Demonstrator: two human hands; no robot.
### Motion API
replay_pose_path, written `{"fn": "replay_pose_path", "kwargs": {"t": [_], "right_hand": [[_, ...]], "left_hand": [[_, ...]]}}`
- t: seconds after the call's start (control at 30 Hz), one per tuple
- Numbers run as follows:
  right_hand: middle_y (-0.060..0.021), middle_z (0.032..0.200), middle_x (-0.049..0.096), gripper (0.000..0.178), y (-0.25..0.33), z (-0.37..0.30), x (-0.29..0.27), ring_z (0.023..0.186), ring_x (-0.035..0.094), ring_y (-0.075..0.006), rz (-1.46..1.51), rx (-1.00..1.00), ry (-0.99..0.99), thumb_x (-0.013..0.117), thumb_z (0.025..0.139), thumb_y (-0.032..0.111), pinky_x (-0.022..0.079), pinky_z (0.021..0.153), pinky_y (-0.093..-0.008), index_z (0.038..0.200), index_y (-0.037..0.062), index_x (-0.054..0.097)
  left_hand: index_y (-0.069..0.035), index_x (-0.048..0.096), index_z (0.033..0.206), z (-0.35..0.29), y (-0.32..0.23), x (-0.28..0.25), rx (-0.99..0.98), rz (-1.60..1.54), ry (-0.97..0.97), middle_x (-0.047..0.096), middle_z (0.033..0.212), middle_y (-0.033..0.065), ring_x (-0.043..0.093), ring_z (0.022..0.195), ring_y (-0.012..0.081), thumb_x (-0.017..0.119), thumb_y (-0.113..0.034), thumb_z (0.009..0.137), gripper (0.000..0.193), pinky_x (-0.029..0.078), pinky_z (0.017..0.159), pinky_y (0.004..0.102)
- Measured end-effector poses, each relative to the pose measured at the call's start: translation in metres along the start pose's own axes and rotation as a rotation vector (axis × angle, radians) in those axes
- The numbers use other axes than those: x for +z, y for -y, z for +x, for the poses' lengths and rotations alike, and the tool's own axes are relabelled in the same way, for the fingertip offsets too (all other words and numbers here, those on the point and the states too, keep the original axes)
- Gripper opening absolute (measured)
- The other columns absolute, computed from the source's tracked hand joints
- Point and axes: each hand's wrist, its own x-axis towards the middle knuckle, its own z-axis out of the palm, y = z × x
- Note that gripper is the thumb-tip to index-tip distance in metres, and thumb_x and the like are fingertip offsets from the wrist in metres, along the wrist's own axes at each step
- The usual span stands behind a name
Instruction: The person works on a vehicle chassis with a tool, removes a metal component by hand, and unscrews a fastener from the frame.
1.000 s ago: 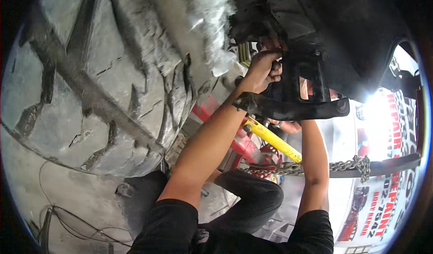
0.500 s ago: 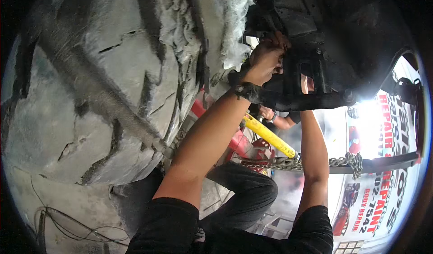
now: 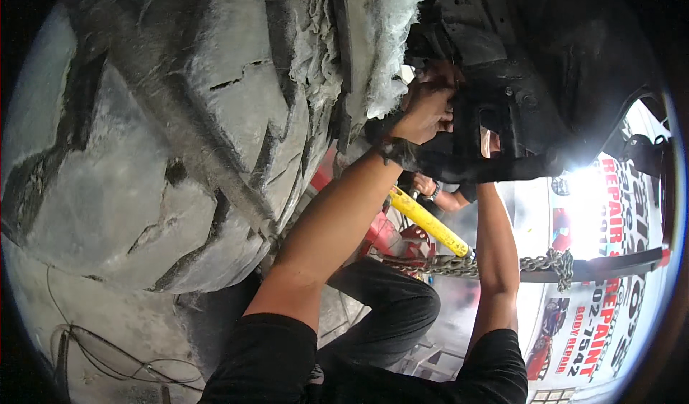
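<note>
My left hand [image 3: 425, 111] is raised into the dark vehicle underside, beside a black metal bracket [image 3: 508, 127]. Its fingers are curled at the bracket's left, and shadow hides what they grip. Behind that bracket reaches my right arm; only a bit of my right hand [image 3: 490, 142] shows through the opening, its fingers out of sight. A black bar [image 3: 477, 169] runs across in front of my right wrist. Close to my left hand hangs a torn strip of white fibrous padding [image 3: 391, 52] along the grey panel's edge.
A large scuffed grey panel [image 3: 136, 174] fills the left. Below my hands are a yellow cylinder [image 3: 430, 221], a chain [image 3: 459, 266] and red equipment [image 3: 387, 233]. Another person's hand [image 3: 425, 185] is beyond. A printed banner [image 3: 596, 296] hangs right; cables [image 3: 122, 357] lie on the floor.
The view has shifted slightly, so the panel and underside sit a little further right and lower. Both my hands stay at the bracket; the left fingers have moved slightly.
</note>
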Motion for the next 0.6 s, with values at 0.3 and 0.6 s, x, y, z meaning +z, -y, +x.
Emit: {"fn": "replay_pose_path", "kwargs": {"t": [0.3, 0.6], "right_hand": [[-0.0204, 0.123, 0.064, 0.036, 0.002, 0.000, -0.010, 0.121, 0.057, -0.0389, -0.011, 0.002, 0.002, 0.060, 0.094, 0.021, 0.042, 0.106, -0.0484, 0.125, 0.0033, 0.062], [-0.0213, 0.123, 0.063, 0.036, 0.003, -0.004, -0.012, 0.121, 0.057, -0.0394, -0.014, 0.006, 0.010, 0.060, 0.094, 0.021, 0.042, 0.106, -0.0483, 0.125, 0.0026, 0.062]], "left_hand": [[-0.016, 0.053, 0.087, 0.001, 0.004, -0.018, -0.127, -0.194, 0.097, 0.042, 0.067, -0.0038, 0.037, 0.055, 0.0086, 0.056, -0.019, 0.098, 0.011, 0.032, 0.057, 0.0266], [-0.016, 0.053, 0.088, 0.002, 0.000, -0.014, -0.036, -0.046, 0.040, 0.046, 0.068, -0.0036, 0.040, 0.054, 0.0090, 0.059, -0.019, 0.098, 0.012, 0.039, 0.057, 0.0283]]}}
